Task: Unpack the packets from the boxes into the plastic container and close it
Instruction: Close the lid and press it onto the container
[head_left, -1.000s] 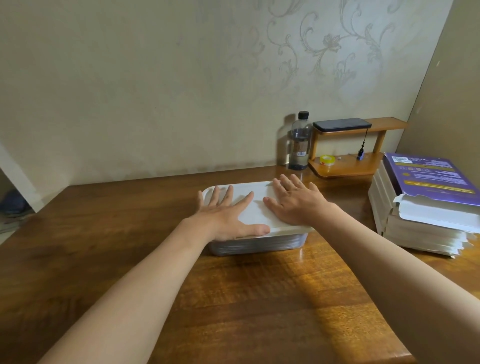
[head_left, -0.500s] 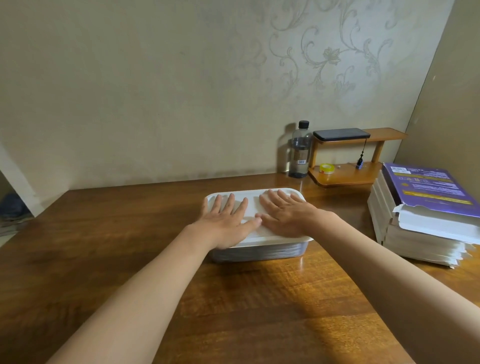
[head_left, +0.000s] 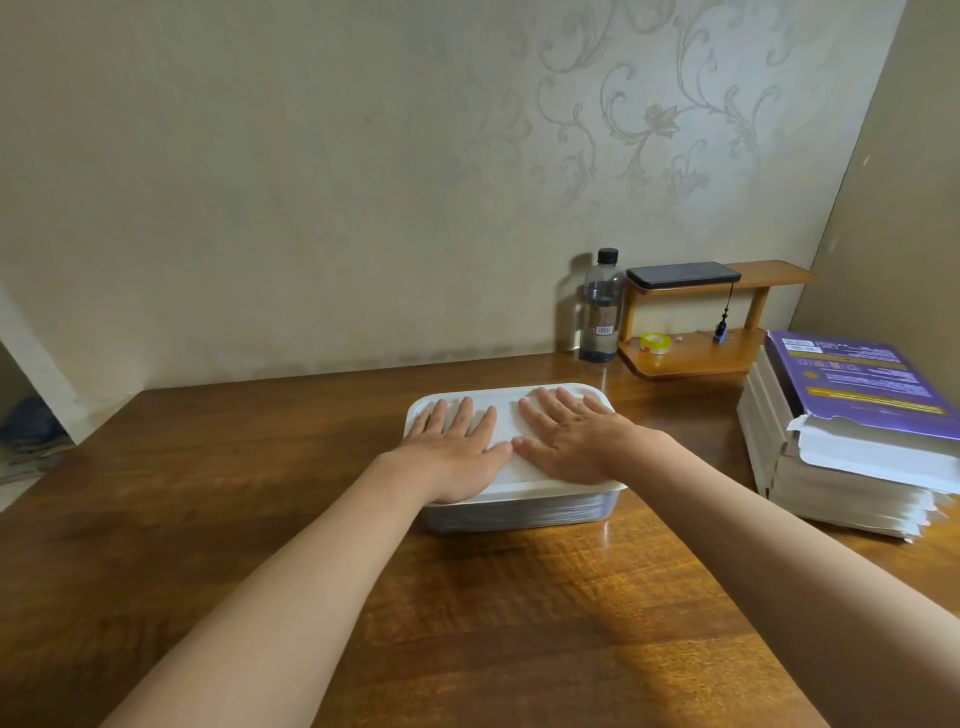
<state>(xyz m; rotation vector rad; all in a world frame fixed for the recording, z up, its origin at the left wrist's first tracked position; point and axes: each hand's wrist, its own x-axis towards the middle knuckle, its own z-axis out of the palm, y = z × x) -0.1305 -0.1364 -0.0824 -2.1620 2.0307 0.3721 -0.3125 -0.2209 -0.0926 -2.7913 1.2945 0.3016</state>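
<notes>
The head camera looks down on my two bare arms, stretched forward over the brown wooden worktop (head_left: 467, 597). My left hand (head_left: 457, 447) lies flat on the white lid (head_left: 506, 413) of the plastic container (head_left: 545, 512). Its fingers are straight and a little spread and hold nothing, and the heel of the hand sits at the near left corner. My right hand (head_left: 576, 441) lies flat on the right half of the same lid, also with straight, spread fingers that point to the far edge. The two thumbs almost meet in the middle; I cannot tell if they touch.

The container is a low rectangular box with rounded corners. Its lid is plain matte white with a raised rim, and it sits level along the near and right edges. Under the lid the wall is clear plastic, and thin grey-white layers show through it. It stands about in the middle of the worktop.

To the right, well apart from it, is a stack of white boxes (head_left: 831, 483); the top one has a purple face and a torn flap. Near the wall, a bottle (head_left: 601, 312) with a black cap stands just beside a small wooden shelf (head_left: 691, 356), which carries a yellow tape roll (head_left: 653, 343).
</notes>
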